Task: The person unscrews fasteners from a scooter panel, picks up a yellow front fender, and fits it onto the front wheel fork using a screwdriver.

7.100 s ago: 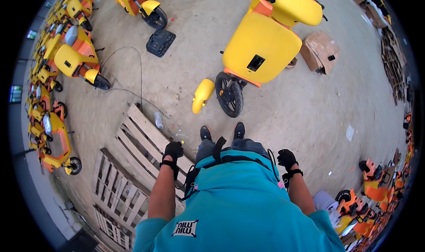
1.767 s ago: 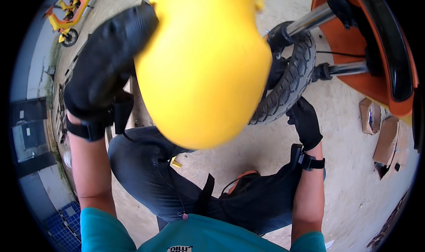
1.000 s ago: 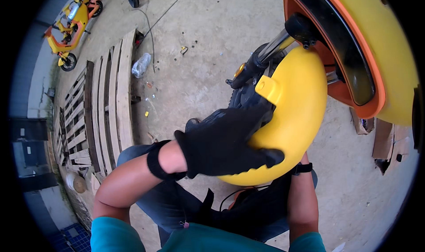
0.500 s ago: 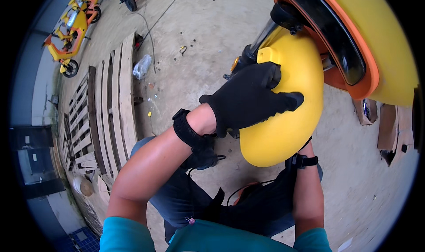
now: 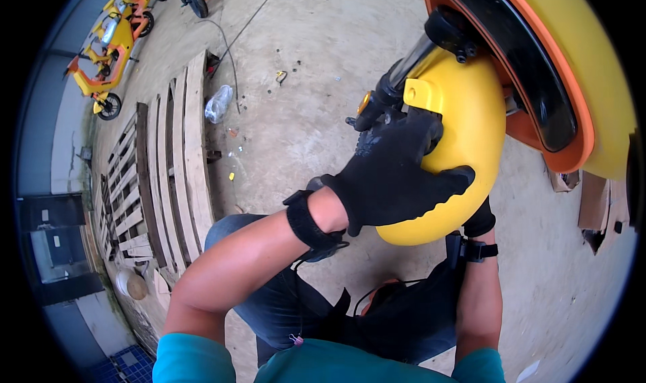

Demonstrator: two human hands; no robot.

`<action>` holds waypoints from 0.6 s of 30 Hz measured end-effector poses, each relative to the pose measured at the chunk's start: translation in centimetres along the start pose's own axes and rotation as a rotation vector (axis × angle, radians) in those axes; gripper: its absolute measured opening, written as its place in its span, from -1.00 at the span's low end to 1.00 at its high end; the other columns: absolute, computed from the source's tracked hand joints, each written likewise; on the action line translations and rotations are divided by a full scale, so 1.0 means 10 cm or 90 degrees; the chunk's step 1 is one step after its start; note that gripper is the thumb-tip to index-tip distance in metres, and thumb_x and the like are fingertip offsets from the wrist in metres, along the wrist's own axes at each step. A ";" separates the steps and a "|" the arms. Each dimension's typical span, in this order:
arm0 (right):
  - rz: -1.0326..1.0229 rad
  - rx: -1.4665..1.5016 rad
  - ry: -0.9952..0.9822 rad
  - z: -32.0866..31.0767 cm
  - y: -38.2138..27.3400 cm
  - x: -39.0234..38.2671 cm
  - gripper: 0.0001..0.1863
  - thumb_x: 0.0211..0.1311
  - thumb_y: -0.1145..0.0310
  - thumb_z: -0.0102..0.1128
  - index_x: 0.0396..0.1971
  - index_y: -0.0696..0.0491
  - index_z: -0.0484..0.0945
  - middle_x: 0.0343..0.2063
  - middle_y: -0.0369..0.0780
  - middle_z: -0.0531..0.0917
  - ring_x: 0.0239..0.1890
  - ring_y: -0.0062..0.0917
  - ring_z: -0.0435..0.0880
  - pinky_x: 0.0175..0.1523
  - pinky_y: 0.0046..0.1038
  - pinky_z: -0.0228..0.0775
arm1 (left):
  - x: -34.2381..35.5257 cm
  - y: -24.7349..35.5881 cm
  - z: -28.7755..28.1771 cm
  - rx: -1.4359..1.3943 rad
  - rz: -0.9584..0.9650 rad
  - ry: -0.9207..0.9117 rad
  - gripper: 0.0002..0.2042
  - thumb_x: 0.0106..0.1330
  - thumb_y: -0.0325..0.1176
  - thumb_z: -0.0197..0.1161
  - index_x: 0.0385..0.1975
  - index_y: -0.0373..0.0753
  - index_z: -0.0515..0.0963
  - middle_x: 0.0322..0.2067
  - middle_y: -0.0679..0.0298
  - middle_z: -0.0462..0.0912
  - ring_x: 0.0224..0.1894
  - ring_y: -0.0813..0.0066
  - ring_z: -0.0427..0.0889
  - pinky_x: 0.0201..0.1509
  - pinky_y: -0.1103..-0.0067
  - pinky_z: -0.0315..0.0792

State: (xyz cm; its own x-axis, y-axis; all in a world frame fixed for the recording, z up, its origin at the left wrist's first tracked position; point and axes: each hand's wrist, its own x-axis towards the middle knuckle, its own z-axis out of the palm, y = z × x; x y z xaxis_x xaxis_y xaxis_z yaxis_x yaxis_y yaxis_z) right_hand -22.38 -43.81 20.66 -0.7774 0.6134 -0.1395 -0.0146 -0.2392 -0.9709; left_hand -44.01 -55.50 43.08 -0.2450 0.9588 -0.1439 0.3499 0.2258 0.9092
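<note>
A rounded yellow front mudguard [image 5: 474, 127] sits beside the black fork leg [image 5: 388, 90] of a scooter. My left hand [image 5: 397, 171], in a black glove, lies along its left side, thumb stretched over the curved top and the other fingers bent near the raised yellow tab [image 5: 420, 95]; they grip the mudguard. At the mudguard's lower right, behind its edge, is my right hand [image 5: 480, 220], also gloved in black. Only its wrist end shows; its fingers are hidden. Above hangs the scooter's orange and yellow front body [image 5: 609, 73] with a glossy black panel [image 5: 525, 60].
Wooden pallets [image 5: 192, 141] lie on the concrete floor to the left, near a crumpled clear plastic bag [image 5: 218, 104]. Yellow scooters [image 5: 111, 60] stand at the far left. Torn cardboard boxes [image 5: 595, 204] are at the right, and a white bucket [image 5: 130, 284] is at the lower left.
The mudguard and scooter front appear a little further right. My left hand has shifted right and slightly down along the mudguard. More of my right glove shows under the edge.
</note>
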 end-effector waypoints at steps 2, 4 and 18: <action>0.052 0.039 -0.021 0.00 -0.07 0.00 -0.61 0.35 0.43 0.22 0.15 0.15 0.49 0.02 -0.19 0.64 0.02 -0.47 0.59 0.12 -0.41 0.49 | -0.01 -0.03 0.01 -0.026 -0.013 0.001 -0.61 0.22 -0.22 0.43 -0.12 -0.27 0.43 -0.47 0.29 0.59 -0.47 0.57 0.59 -0.38 0.58 0.46; 0.014 0.059 -0.049 0.03 -0.12 0.01 -0.61 0.33 0.43 0.24 0.14 0.15 0.50 0.01 -0.19 0.64 0.00 -0.47 0.60 0.10 -0.41 0.50 | -0.02 -0.05 0.01 -0.038 -0.043 -0.005 -0.57 0.20 -0.22 0.45 -0.07 -0.28 0.42 -0.45 0.29 0.59 -0.45 0.54 0.60 -0.35 0.57 0.47; 0.012 -0.046 -0.035 0.13 -0.21 0.01 -0.54 0.23 0.36 0.35 0.12 0.14 0.52 -0.01 -0.15 0.66 -0.02 -0.43 0.64 0.06 -0.40 0.51 | -0.08 -0.22 0.10 0.108 0.145 0.188 -0.15 0.07 -0.11 0.51 0.22 -0.47 0.18 0.08 -0.11 0.39 0.14 -0.02 0.44 0.20 0.28 0.37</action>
State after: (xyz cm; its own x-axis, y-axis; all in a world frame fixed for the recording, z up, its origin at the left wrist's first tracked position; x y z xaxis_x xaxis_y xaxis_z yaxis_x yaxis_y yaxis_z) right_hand -23.27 -44.19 22.96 -0.8103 0.5668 -0.1491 0.0444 -0.1943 -0.9799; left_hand -43.63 -56.57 40.81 -0.3837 0.9027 0.1948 0.5633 0.0616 0.8239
